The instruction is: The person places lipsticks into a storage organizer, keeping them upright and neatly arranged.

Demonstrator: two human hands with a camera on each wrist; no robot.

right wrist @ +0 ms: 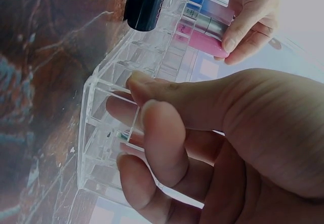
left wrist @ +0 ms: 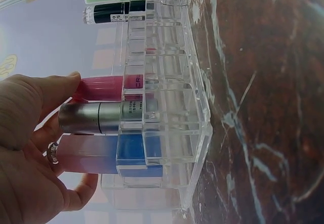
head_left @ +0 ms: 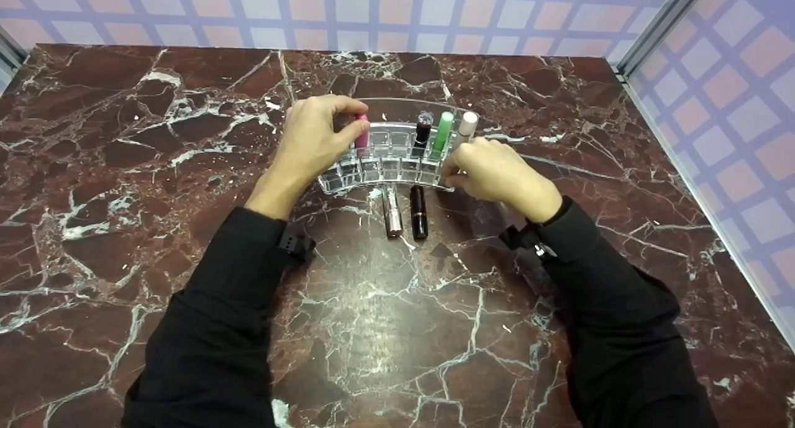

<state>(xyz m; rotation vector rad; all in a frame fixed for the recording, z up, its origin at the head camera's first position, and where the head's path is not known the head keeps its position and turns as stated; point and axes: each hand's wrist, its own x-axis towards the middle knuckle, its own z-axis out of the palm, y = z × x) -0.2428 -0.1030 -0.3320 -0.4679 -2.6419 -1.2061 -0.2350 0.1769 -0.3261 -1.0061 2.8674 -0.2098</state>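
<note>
One pink cosmetic tube stands in a compartment of the clear, curved, tiered organizer, a little above and left of the centre of the head view. The left hand pinches its upper end narrowly between thumb and index finger. In the left wrist view, just below the pink tube, stand a silver-grey tube and, at lower left of centre, a pink-and-blue tube, both near the palm.

The right hand, right of centre in the head view, pinches the organizer's front right part with thumb and fingers; a fingertip shows through the clear plastic in the right wrist view.

Right of centre in the upper half of the head view, three more tubes stand in the back part of the organizer: a black tube with a clear top, a green tube and a white-capped tube. Below the organizer's front edge, mid-frame, a shiny silver tube and a glossy black tube lie side by side, apart, on the dark red marbled table.
</note>
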